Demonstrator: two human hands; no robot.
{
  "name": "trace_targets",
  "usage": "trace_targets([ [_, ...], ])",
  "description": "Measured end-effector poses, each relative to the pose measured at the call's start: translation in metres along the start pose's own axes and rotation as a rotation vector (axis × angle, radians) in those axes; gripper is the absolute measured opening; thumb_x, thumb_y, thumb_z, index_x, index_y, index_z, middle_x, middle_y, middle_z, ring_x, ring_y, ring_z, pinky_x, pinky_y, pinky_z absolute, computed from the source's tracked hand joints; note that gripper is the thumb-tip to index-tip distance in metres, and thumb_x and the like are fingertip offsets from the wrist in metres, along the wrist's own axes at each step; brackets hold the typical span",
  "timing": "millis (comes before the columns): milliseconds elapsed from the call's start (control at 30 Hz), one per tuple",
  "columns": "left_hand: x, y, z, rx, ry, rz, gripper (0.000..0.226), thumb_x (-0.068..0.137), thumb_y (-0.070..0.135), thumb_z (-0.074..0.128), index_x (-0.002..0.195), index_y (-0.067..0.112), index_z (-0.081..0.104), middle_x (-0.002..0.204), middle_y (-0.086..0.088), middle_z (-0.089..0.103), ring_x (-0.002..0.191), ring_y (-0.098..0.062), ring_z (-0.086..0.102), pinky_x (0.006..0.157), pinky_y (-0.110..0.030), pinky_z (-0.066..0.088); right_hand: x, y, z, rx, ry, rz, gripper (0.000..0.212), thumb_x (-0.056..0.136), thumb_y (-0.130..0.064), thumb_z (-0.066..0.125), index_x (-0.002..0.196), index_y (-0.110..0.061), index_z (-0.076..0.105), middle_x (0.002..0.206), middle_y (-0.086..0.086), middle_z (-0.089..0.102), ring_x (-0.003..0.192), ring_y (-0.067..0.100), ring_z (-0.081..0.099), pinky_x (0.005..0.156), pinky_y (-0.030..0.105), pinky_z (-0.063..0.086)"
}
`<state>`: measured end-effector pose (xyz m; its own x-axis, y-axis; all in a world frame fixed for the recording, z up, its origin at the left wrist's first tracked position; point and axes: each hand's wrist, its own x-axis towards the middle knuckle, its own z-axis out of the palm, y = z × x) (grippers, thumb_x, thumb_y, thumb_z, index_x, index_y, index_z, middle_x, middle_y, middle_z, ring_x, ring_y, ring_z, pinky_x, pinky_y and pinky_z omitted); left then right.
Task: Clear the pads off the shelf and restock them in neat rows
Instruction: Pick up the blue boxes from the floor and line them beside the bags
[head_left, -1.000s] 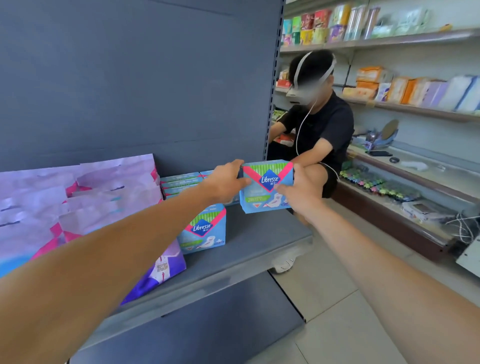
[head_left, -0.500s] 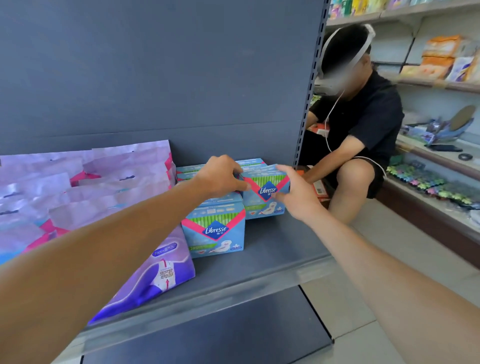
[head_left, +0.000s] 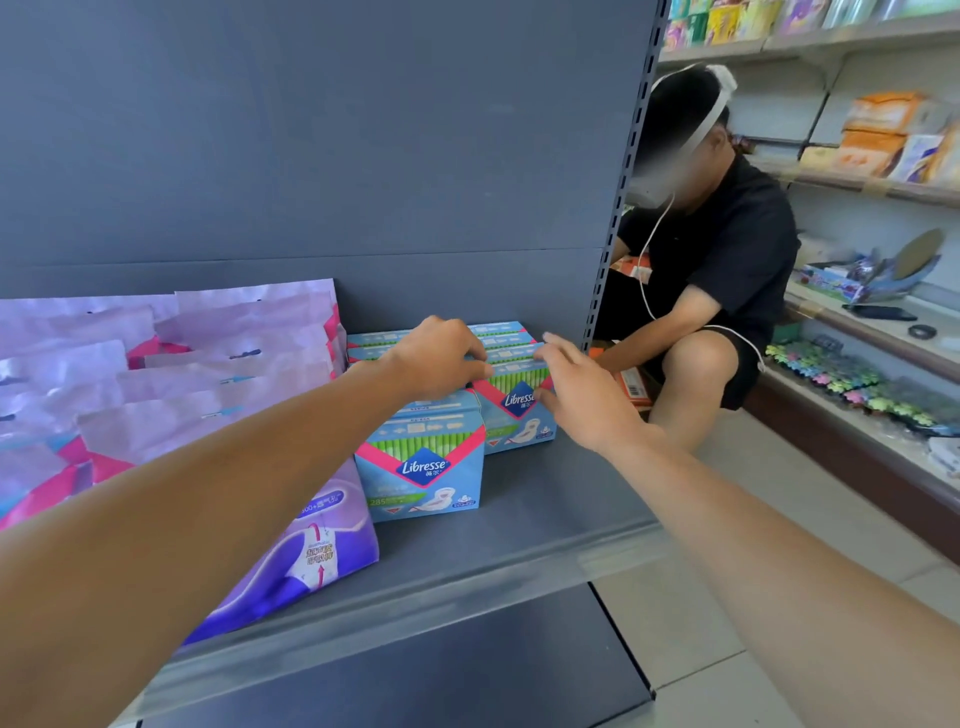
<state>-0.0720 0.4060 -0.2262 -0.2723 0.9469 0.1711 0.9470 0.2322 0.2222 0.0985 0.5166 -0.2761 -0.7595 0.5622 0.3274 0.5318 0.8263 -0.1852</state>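
Set down mid-frame now, my blue pack (head_left: 511, 402) sits on the shelf (head_left: 545, 525); left hand (head_left: 441, 356) fingers curled on its top, right hand (head_left: 582, 400) fingers loose against its side.

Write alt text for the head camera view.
Both hands, left hand and right hand, set a blue Libresse pack on a grey shelf, behind another Libresse pack. Purple pad bags fill the left.
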Motion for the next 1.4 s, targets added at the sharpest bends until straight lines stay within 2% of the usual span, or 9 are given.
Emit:
trace_targets([
  [100,0.003,-0.001,0.001,0.045,-0.018,0.011,0.031,0.091,0.041,0.061,0.101,0.015,0.074,0.101,-0.007,0.07,0.097,-0.026,0.06,0.085,-0.035,0.049,0.006,-0.001,-0.003,-0.082,-0.048,-0.069,0.053,0.093,-0.023,0.061,0.141,-0.013,0.039,0.145,0.007,0.044,0.126,0.03,0.047,0.096,0.041,0.046],
  [333,0.005,-0.005,0.001,0.078,-0.052,0.038,0.034,0.092,0.043,0.059,0.102,0.014,0.073,0.103,-0.008,0.071,0.099,-0.028,0.061,0.087,-0.04,0.05,0.013,-0.003,-0.006,-0.147,-0.079,-0.057,0.053,0.091,-0.028,0.065,0.138,-0.017,0.044,0.142,0.005,0.047,0.121,0.03,0.05,0.093,0.044,0.049],
  [533,0.0,0.007,-0.005,0.3,-0.127,0.063,0.035,0.099,0.038,0.045,0.115,0.014,0.065,0.117,-0.012,0.062,0.108,-0.032,0.058,0.084,-0.038,0.048,0.01,-0.014,-0.02,-0.223,-0.161,-0.026,0.057,0.092,-0.031,0.062,0.142,-0.017,0.039,0.148,0.004,0.042,0.134,0.029,0.038,0.101,0.045,0.044],
  [667,-0.005,0.015,-0.007,0.384,-0.169,0.048,0.03,0.099,0.032,0.045,0.116,0.012,0.059,0.122,-0.013,0.059,0.112,-0.033,0.056,0.085,-0.039,0.047,-0.005,-0.024,-0.037,-0.226,-0.16,0.023,0.061,0.094,-0.035,0.058,0.147,-0.017,0.034,0.151,0.005,0.038,0.138,0.03,0.033,0.106,0.045,0.04],
  [833,-0.024,0.046,-0.017,0.39,-0.117,0.108,0.037,0.096,0.034,0.046,0.124,0.011,0.054,0.129,-0.013,0.052,0.12,-0.034,0.044,0.092,-0.042,0.043,-0.044,-0.039,-0.076,-0.257,-0.173,0.123,0.049,0.094,-0.034,0.055,0.139,-0.019,0.044,0.139,0.005,0.046,0.127,0.034,0.042,0.101,0.047,0.043],
  [967,-0.058,0.079,-0.016,0.291,-0.056,0.304,0.049,0.091,0.045,0.05,0.129,0.013,0.049,0.132,-0.012,0.048,0.124,-0.033,0.04,0.098,-0.043,0.04,-0.097,-0.055,-0.109,-0.304,-0.194,0.26,0.038,0.091,-0.031,0.054,0.126,-0.017,0.05,0.132,0.007,0.049,0.123,0.033,0.047,0.094,0.045,0.045],
  [1067,-0.087,0.093,-0.015,0.246,-0.07,0.417,0.057,0.089,0.051,0.053,0.132,0.014,0.048,0.135,-0.011,0.046,0.127,-0.032,0.04,0.1,-0.043,0.04,-0.14,-0.07,-0.124,-0.327,-0.229,0.375,0.043,0.09,-0.024,0.053,0.132,-0.016,0.047,0.133,0.009,0.047,0.121,0.035,0.047,0.093,0.046,0.046],
  [1233,-0.14,0.099,-0.014,0.208,-0.09,0.542,0.059,0.086,0.051,0.054,0.132,0.015,0.05,0.137,-0.01,0.046,0.128,-0.032,0.039,0.102,-0.042,0.039,-0.203,-0.105,-0.132,-0.324,-0.212,0.486,0.04,0.087,-0.025,0.056,0.125,-0.016,0.049,0.125,0.011,0.05,0.114,0.036,0.05,0.087,0.05,0.05],
  [1400,-0.195,0.104,-0.008,0.216,-0.129,0.546,0.057,0.087,0.046,0.056,0.132,0.013,0.049,0.139,-0.01,0.044,0.129,-0.032,0.036,0.1,-0.047,0.042,-0.263,-0.136,-0.121,-0.331,-0.197,0.542,0.042,0.09,-0.027,0.056,0.129,-0.014,0.049,0.123,0.013,0.05,0.112,0.036,0.051,0.08,0.036,0.044],
])
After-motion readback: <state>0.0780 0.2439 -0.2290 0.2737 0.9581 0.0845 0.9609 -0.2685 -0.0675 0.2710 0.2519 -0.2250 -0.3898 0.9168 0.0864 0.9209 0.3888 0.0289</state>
